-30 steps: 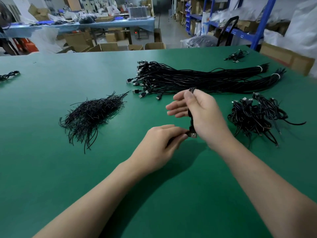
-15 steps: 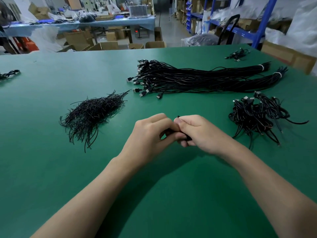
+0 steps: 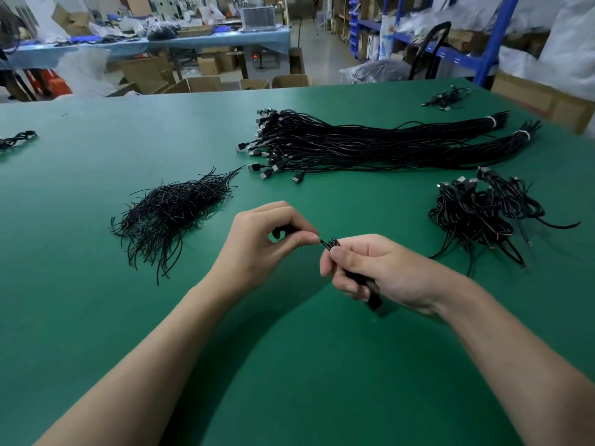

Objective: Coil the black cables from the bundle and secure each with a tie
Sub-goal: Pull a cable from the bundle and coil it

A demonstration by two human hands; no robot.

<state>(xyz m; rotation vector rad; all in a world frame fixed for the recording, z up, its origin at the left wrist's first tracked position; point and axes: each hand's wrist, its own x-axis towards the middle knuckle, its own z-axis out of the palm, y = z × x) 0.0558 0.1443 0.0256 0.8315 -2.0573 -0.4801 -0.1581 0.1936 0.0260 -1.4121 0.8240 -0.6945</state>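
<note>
Green table [image 3: 96, 317]: right hand [image 3: 383, 272] fingers grip coiled cable [image 3: 331, 243]; left hand [image 3: 267, 239] fingers pinch its tie end.

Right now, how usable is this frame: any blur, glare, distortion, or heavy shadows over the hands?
Head view: strong wide-angle distortion, the table edge bowing and the shelving leaning; lighting even, no glare on the green surface; soft shadows under both forearms. The left hand and right hand are fairly sharp, though the coiled cable between them shows as a dark lump; background slightly soft.
</note>
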